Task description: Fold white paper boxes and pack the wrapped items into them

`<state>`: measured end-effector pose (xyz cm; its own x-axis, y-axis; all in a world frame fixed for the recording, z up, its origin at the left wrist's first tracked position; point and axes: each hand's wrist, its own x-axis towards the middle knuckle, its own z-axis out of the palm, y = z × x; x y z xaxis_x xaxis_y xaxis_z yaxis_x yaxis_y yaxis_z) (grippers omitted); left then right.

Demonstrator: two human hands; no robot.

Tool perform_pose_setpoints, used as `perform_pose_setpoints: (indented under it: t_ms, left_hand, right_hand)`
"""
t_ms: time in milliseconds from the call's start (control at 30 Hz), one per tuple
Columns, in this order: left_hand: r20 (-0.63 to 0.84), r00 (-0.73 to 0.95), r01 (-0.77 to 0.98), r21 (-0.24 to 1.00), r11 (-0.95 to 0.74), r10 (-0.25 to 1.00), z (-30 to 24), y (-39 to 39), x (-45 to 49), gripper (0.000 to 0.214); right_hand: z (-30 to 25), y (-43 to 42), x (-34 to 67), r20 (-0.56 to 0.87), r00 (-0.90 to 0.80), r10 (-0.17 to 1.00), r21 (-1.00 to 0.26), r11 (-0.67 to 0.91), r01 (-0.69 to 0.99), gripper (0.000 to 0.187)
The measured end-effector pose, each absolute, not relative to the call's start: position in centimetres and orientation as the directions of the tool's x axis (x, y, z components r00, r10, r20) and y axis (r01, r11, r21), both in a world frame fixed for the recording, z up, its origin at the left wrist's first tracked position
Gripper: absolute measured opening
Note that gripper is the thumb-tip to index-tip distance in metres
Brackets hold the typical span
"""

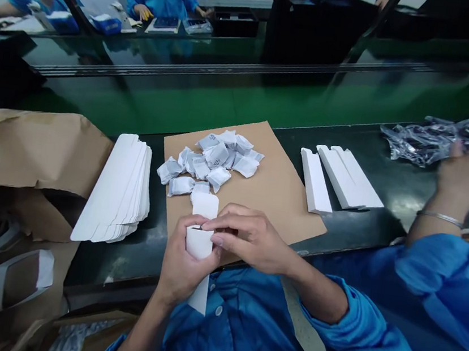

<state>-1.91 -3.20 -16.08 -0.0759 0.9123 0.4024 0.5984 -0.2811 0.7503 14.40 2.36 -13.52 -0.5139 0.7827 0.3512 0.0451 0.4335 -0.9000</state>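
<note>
Left hand (pixel 182 269): curled closed around a white card (pixel 199 243), gripping it firmly.
Right hand (pixel 250 240): pinched onto the card's upper edge.
Card: just over the near edge of the brown paper sheet (pixel 276 200).
Remaining: sachets (pixel 211 158) heaped on the sheet; card stack (pixel 119 190) left of it.
Finished-looking: few folded cards (pixel 347 178) right of it.
Container: torn brown wrapping (pixel 35 162) left of the sheet, white card piece inside.

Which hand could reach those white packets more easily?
Probably the right hand: its fingers rest on the folded white card, nearer the small white packets on brown paper, while the left hand grips that card from below.
</note>
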Motion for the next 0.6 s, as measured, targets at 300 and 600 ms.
perform_pose_setpoints:
  t_ms: [300, 600]
  left_hand:
    - [0.374, -0.072, 0.654, 0.717, -0.239, 0.925, -16.8, -2.9, -1.8, 0.039]
    - [0.343, -0.19, 0.481, 0.85, -0.217, 0.92, -18.5, -3.4, -1.3, 0.095]
  right_hand:
    - [-13.3, 4.8, 13.1, 0.026, -0.571, 0.821, -0.971, -0.114, -0.208, 0.027]
    - [-12.7, 3.8, 12.6, -0.008, -0.552, 0.834, -0.998, -0.037, -0.041, 0.014]
